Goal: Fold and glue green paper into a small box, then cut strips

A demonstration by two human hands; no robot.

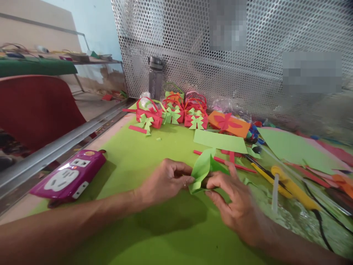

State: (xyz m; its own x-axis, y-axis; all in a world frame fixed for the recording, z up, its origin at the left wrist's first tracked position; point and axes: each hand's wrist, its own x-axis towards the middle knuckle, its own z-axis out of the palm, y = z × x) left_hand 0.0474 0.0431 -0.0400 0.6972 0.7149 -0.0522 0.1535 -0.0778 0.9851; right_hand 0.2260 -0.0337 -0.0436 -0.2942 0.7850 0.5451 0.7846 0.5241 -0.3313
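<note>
A piece of folded green paper (202, 167) is held between my two hands, a little above the green table surface. My left hand (165, 181) pinches its lower left edge between thumb and fingers. On the other side, my right hand (234, 202) grips the paper from the right, its thumb below and its fingers bent against the fold. The paper stands up in curved flaps. Just behind it lie thin red paper strips (245, 166) and a flat light green paper rectangle (220, 141).
Small red paper baskets (149, 117) with green bows stand at the back, near a grey bottle (155, 79). A purple power strip (68, 176) lies left. To the right are a yellow glue gun (295, 187), an orange paper piece (239, 129) and green sheets (300, 149). Perforated metal (176, 48) rises behind.
</note>
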